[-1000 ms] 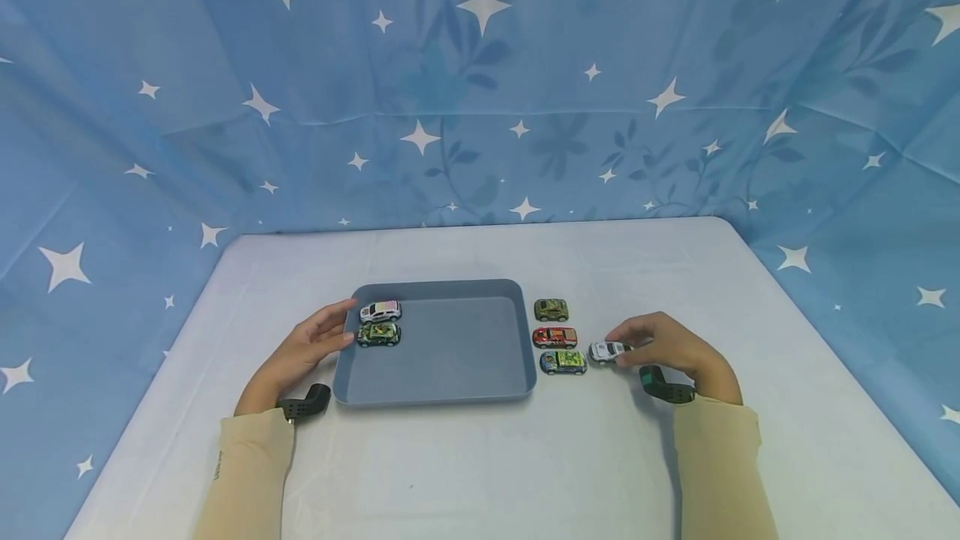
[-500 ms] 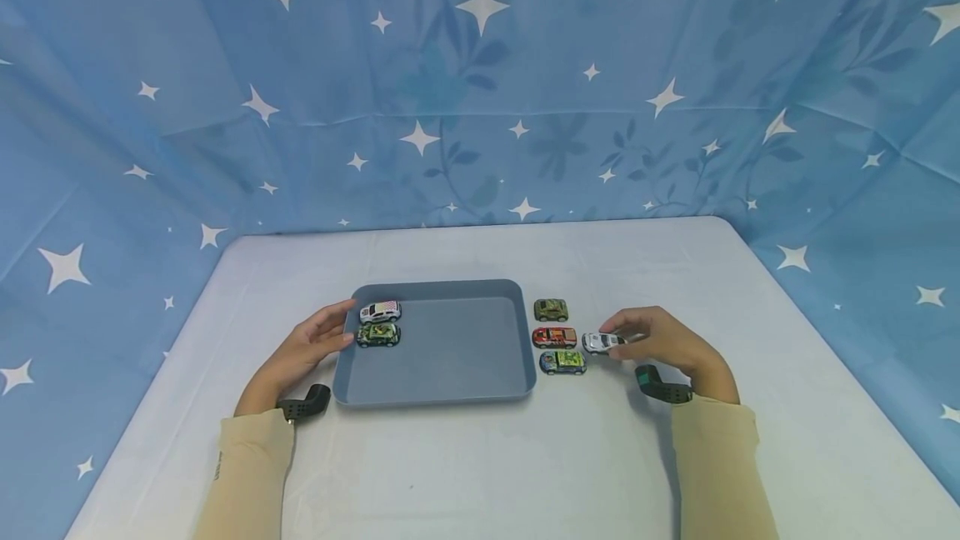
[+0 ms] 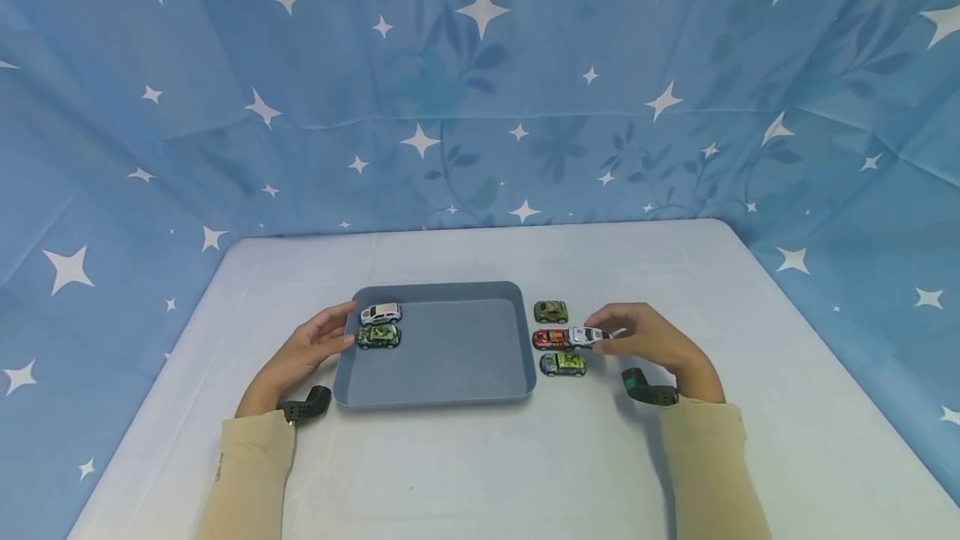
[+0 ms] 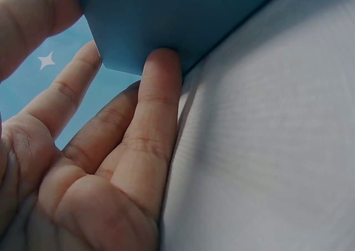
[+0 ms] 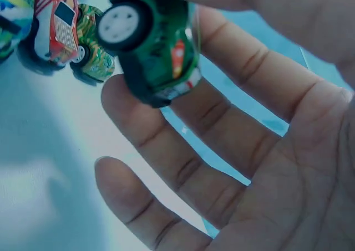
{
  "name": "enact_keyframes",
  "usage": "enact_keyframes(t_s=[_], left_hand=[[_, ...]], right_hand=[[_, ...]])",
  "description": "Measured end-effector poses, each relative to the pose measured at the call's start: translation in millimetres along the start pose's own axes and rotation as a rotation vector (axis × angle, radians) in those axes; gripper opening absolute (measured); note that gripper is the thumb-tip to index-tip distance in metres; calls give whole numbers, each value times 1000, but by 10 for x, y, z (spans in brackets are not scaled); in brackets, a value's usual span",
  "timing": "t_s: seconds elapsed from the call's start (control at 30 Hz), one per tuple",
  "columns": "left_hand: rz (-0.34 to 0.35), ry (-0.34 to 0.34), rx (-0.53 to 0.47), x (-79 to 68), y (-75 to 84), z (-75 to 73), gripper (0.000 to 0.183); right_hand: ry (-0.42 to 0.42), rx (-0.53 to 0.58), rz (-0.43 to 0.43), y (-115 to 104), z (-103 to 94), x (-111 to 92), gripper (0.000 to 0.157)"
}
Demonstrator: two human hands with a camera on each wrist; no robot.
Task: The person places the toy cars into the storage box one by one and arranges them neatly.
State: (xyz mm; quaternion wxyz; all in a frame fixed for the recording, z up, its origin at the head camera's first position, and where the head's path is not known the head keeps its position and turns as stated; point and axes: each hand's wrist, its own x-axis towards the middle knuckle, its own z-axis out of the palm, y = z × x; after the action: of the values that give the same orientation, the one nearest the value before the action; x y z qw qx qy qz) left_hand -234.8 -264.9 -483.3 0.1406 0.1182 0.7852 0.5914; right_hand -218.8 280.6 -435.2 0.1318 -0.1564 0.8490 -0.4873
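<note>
My right hand [image 3: 648, 340] pinches a toy car [image 3: 587, 336] between thumb and fingers. The car looks white on top in the head view and green along its side in the right wrist view. It overlaps the rear of a red toy car [image 3: 550, 339] standing on the table. Just behind that one is an olive-green toy car [image 3: 551, 312], and in front a blue and yellow-green toy car [image 3: 562, 364]. At the left wall of a grey-blue tray [image 3: 435, 401], my left hand [image 3: 307, 348] touches the outside with extended fingertips [image 4: 161, 60].
Inside the tray, along its left end, sit a white toy car [image 3: 381, 313] and a green toy car [image 3: 378, 336]. A white cloth covers the table [image 3: 480, 473]. Behind it hangs a blue curtain [image 3: 480, 107] with white stars.
My right hand has carried the pinched toy car leftward and slightly up, from beside the three table cars to over the red one's rear. My left hand stays at the tray.
</note>
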Motion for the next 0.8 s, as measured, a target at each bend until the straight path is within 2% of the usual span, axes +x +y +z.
enact_keyframes(t_s=[0.4, 0.8], left_hand=[[-5, 6, -19, 13, -18, 6, 69], [-23, 7, -22, 1, -12, 7, 70]], right_hand=[[13, -18, -83, -40, 97, 75, 28], [-3, 15, -171, -104, 221, 145, 24]])
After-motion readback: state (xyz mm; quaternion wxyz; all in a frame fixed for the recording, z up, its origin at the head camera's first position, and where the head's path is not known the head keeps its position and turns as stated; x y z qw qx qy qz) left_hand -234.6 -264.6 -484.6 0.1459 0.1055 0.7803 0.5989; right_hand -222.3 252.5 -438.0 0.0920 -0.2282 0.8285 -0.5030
